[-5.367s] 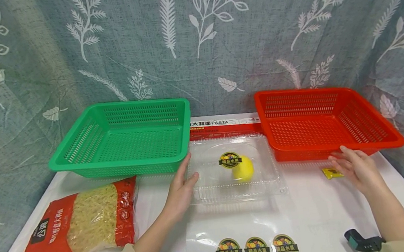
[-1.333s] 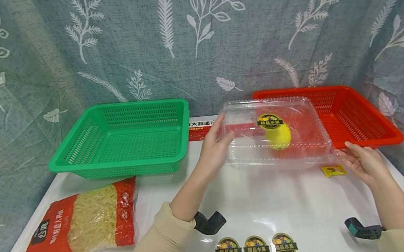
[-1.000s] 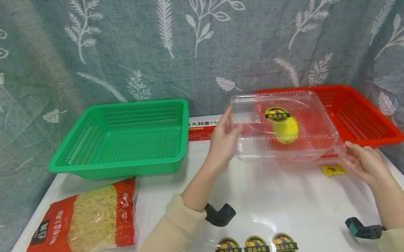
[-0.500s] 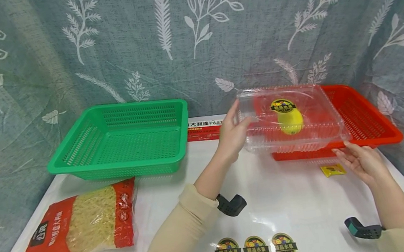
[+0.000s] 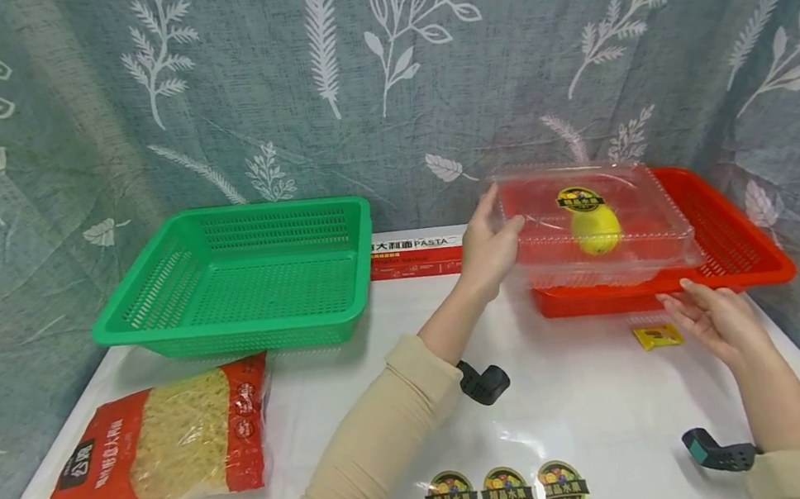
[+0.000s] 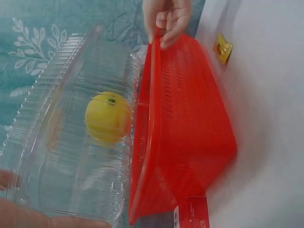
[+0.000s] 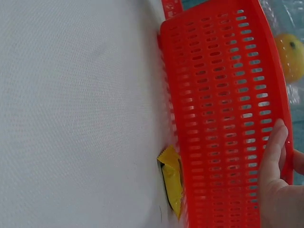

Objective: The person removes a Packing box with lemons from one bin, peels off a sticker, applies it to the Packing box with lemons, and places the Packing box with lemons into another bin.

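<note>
My left hand (image 5: 491, 246) grips the left side of a clear plastic clamshell box (image 5: 639, 241), thumb on top. Inside the box lies a yellow, lemon-like fruit (image 5: 597, 231), and a round fruit label (image 5: 579, 199) sits on the lid. The box is raised over the red basket (image 5: 736, 241); in the left wrist view the box (image 6: 76, 166) is just above the basket's rim. My right hand (image 5: 722, 320) pinches the front rim of the basket, as the left wrist view confirms with the hand (image 6: 168, 19) around the edge.
A green basket (image 5: 253, 334) stands at the back left, before it a bag of pasta (image 5: 183, 438). A red and white pasta box (image 5: 416, 260) lies between the baskets. A small yellow packet (image 5: 658, 336) is near the right hand. A label sheet (image 5: 508, 492) lies in front.
My left hand has lifted the clamshell box from the middle of the table and carried it rightward and back over the red basket. The right hand has stayed at the basket's front rim.
</note>
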The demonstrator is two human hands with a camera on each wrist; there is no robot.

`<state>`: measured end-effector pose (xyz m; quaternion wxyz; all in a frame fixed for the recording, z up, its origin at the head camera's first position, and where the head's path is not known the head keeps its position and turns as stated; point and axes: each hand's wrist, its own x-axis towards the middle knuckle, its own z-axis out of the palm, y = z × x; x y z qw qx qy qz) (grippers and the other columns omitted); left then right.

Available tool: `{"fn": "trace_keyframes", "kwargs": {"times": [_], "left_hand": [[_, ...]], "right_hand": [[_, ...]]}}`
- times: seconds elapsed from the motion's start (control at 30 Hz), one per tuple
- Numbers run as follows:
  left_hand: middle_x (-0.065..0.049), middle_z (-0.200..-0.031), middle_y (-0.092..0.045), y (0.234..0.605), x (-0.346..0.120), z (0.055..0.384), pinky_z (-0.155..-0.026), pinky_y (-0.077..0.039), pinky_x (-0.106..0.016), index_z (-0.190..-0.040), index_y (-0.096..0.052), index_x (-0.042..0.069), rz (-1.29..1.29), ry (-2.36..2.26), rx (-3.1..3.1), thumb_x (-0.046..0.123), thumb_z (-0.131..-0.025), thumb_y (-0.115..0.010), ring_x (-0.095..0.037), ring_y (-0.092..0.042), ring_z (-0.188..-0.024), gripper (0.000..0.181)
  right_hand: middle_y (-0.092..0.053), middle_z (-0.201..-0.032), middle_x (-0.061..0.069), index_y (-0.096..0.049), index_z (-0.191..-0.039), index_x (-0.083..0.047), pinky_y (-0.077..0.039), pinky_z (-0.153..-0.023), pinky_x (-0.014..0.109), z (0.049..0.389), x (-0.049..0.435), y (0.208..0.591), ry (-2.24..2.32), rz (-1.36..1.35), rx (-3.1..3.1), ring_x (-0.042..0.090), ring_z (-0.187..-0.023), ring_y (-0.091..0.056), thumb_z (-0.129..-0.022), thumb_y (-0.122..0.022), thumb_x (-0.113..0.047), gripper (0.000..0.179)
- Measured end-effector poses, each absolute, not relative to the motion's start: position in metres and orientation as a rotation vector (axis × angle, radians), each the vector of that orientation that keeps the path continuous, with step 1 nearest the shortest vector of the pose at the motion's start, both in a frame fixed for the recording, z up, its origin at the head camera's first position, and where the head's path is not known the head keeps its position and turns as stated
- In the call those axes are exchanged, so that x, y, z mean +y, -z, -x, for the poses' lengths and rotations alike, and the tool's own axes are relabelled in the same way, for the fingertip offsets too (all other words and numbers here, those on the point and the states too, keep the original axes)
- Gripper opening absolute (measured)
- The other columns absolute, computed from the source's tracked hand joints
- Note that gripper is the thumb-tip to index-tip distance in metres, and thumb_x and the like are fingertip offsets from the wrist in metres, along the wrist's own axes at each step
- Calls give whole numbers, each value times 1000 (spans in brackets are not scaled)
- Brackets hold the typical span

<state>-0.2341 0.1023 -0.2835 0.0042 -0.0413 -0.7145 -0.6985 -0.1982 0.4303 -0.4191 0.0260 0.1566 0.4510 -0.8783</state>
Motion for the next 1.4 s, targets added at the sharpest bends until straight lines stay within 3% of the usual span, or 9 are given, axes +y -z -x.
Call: {"fn": "trace_keyframes", "kwargs": {"times": [0.07,0.3,0.7,0.97,1.4], "left_hand": [[-2,-148,-26,282,109,235,-107,-26,-35,-142,-34,17,120,2168,-2254,8,-89,-54,-17,-23,-135,57],[-4,-147,-28,283,127,237,-108,-22,-32,-141,-36,14,99,2098,-2255,7,-88,-54,-17,-24,-134,56],[-9,-144,-33,292,145,241,-107,-23,-28,-138,-40,10,61,2083,-2184,4,-86,-56,-19,-28,-133,55],[-4,-146,-31,300,156,243,-106,-27,-30,-139,-39,15,11,2174,-2200,9,-88,-56,-17,-27,-133,55],[-5,-145,-32,304,168,242,-104,-31,-31,-139,-40,16,-5,2070,-2272,12,-89,-57,-19,-29,-132,53]], "right_hand": [[-65,-108,-2,-32,-131,-28,-48,-84,32,204,438,429,2713,-479,1398,23,-101,-61,-84,-66,-17,59],[-65,-109,-3,-36,-130,-28,-48,-84,34,203,438,427,2711,-454,1417,23,-102,-61,-87,-63,-18,52],[-68,-91,2,-34,-120,-22,-51,-78,31,166,385,359,2722,-469,1278,23,-84,-67,-87,-61,-13,43],[-67,-91,2,-32,-120,-24,-51,-79,31,166,384,360,2720,-477,1274,24,-85,-67,-87,-60,-13,44],[-68,-91,3,-32,-121,-25,-51,-79,31,164,384,362,2734,-491,1260,24,-85,-67,-88,-59,-12,44]]}}
